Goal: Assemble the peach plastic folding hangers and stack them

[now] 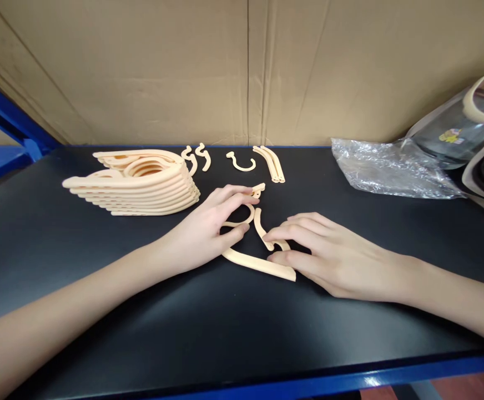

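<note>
Cream plastic hanger parts lie on the dark tabletop between my hands. My left hand (221,219) rests over a curved hanger hook (248,215), its thumb and forefinger at the hook's edges. A small piece (259,190) shows beyond the fingertips. My right hand (325,253) has thumb and forefinger closed at the lower end of a short curved hanger arm (260,225). Under the right fingers another curved piece (284,244) is partly hidden. A longer flat arm (258,263) lies nearest me, its left end beneath the left hand.
A stack of folded cream hangers (154,194) stands at left. Small connector pieces (202,157), a loose hook (242,165) and two arms (272,165) lie behind. Right are a crumpled clear plastic bag (387,169) and a transparent bag (442,133). Cardboard (162,72) backs the table.
</note>
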`<state>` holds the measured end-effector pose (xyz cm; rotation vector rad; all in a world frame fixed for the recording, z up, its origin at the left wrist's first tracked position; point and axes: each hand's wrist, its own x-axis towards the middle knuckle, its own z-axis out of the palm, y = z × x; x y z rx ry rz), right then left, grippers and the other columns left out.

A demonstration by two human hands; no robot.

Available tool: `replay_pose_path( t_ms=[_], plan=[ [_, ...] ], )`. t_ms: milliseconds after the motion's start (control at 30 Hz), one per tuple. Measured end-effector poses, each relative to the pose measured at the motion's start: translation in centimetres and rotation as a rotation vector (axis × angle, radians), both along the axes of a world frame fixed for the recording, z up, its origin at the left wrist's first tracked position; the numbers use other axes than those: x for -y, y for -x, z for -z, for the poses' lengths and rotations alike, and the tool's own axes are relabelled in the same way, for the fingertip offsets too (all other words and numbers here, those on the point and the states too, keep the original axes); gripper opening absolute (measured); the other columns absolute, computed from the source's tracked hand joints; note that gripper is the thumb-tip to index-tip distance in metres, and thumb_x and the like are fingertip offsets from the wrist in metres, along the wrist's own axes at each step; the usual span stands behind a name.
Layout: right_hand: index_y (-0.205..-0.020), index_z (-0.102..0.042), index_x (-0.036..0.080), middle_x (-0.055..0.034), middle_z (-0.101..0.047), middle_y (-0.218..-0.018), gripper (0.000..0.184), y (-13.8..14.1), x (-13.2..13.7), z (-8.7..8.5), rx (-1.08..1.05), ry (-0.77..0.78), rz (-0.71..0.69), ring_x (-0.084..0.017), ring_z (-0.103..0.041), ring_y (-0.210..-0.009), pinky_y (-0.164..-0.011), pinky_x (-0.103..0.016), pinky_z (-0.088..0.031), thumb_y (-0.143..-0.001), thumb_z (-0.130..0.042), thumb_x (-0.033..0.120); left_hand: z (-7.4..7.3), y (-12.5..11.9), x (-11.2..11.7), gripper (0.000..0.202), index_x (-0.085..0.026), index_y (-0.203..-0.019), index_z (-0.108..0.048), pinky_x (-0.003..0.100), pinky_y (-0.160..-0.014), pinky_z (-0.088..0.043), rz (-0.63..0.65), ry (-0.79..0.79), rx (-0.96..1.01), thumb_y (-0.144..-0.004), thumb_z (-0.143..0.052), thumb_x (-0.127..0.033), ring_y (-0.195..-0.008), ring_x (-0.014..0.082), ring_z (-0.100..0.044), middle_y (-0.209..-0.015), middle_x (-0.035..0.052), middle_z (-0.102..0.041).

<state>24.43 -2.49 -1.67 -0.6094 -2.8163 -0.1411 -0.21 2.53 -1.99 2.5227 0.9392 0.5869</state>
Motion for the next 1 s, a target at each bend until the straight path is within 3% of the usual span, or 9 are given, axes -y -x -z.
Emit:
replay_pose_path(
  t_ms=[167, 367, 500, 600, 1000],
  plan=[
    [-0.105, -0.064, 0.013, -0.0132, -0.062, -0.119, 0.025, 0.14, -0.05, -0.04, -0.061, 0.068, -0.004, -0.021, -0.054, -0.102, -0.084, -0.036, -0.05, -0.093, -0.044, 0.007, 0.07, 0.05, 0.28, 0.038, -0.017, -0.133, -0.049, 0.045, -0.11, -0.038, -0.038, -0.1, -0.103, -0.096, -0.043, -0.025, -0.132, 0.0246, -0.041, -0.144, 0.0105, -0.044],
    [-0.108, -0.063, 0.012, -0.0122, -0.064, -0.112, 0.03, 0.16, -0.27, -0.13, -0.147, 0.153, -0.032, -0.018, -0.057, -0.094, -0.082, -0.033, -0.053, -0.093, -0.038, 0.006, 0.08, -0.22, 0.7, 0.038, -0.017, -0.133, -0.05, 0.046, -0.109, -0.038, -0.074, -0.181, -0.179, -0.098, -0.038, -0.024, -0.131, 0.026, -0.04, -0.144, 0.0108, -0.045],
    [-0.106, -0.064, 0.013, -0.0124, -0.064, -0.114, 0.023, 0.31, -0.15, -0.02, -0.149, 0.124, 0.086, -0.019, -0.06, -0.094, -0.083, -0.035, -0.052, -0.099, -0.045, 0.023, 0.11, -0.33, 0.78, 0.039, -0.017, -0.136, -0.048, 0.046, -0.109, -0.038, -0.087, -0.201, -0.182, -0.099, -0.038, -0.025, -0.13, 0.0259, -0.041, -0.143, 0.0111, -0.045],
    [-0.108, -0.063, 0.013, -0.0128, -0.064, -0.117, 0.029, 0.38, -0.14, 0.13, -0.141, 0.111, 0.122, -0.022, -0.061, -0.098, -0.085, -0.038, -0.051, -0.096, -0.052, 0.038, 0.14, -0.29, 0.74, 0.038, -0.017, -0.133, -0.051, 0.046, -0.108, -0.039, -0.108, -0.206, -0.19, -0.099, -0.038, -0.028, -0.129, 0.026, -0.042, -0.142, 0.0109, -0.047],
    [-0.117, -0.057, 0.014, -0.0092, -0.067, -0.104, 0.032, 0.1, -0.26, 0.01, -0.202, 0.242, 0.016, -0.019, -0.059, -0.092, -0.082, -0.035, -0.048, -0.089, -0.06, 0.03, 0.11, -0.18, 0.46, 0.04, -0.02, -0.118, -0.064, 0.044, -0.101, -0.044, -0.225, -0.222, -0.166, -0.101, -0.031, -0.033, -0.116, 0.0246, -0.049, -0.132, 0.0062, -0.056]
  ],
)
